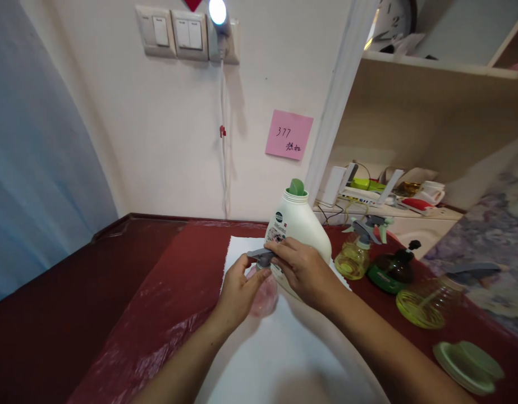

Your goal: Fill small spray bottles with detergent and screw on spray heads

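From the head camera, the two hands are together at the middle of the scene. The left hand (239,289) wraps a pink translucent spray bottle (265,297), and the right hand (303,272) closes on its grey trigger head (262,257). They are over white paper (242,252) on a red table cover (157,292), just near of a white detergent jug (296,224), with a yellow spray bottle (352,259) to the right.

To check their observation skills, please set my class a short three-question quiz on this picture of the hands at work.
1. True or false: the pink sticky note on the wall shows 377.
2. What does the left hand hold? A) a screwdriver B) a pink bottle C) a sponge
3. Fill in the blank: the green lid lies to the ___ of the hands.

Key: 1 true; 2 B; 3 right.
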Demonstrator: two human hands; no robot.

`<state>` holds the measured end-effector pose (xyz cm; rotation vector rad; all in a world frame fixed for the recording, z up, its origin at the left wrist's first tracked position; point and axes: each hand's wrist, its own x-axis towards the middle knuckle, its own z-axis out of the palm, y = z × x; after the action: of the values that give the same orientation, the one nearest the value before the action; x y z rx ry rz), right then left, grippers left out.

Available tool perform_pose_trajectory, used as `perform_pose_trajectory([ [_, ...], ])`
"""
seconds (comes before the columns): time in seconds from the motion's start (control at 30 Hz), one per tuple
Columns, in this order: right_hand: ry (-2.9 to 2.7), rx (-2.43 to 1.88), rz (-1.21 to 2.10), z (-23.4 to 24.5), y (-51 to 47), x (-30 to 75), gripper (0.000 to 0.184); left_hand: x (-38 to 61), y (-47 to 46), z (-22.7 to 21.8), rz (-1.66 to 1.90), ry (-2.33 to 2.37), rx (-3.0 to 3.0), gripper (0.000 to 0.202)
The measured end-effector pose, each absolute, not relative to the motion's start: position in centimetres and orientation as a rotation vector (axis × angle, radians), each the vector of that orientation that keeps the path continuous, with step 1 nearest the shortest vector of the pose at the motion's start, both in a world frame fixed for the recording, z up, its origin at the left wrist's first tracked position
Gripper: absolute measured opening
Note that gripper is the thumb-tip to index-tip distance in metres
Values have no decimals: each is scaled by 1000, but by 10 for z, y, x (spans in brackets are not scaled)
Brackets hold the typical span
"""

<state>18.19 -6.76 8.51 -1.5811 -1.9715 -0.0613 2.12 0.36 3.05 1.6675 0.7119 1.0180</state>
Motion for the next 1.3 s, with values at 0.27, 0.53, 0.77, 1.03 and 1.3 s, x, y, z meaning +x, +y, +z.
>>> perform_pose_trajectory([
  [0.27,-1965,-1613,-46,88,-69,179,35,24,4,31,954,612,1623,48],
  [0.53,-1943,-1644,-16,90,-68,177,34,25,10,27,1004,647,1616,37],
  [0.77,-1941,-1665,-2,90,-68,176,36,15,10,32,883,555,1653,36],
  [1.03,-1945,-1702,7,94,-69,174,34,26,14,26,1011,669,1615,39],
  [1.3,-1942,-1712,-6,93,-69,174,34,11,15,27,861,557,1679,37],
])
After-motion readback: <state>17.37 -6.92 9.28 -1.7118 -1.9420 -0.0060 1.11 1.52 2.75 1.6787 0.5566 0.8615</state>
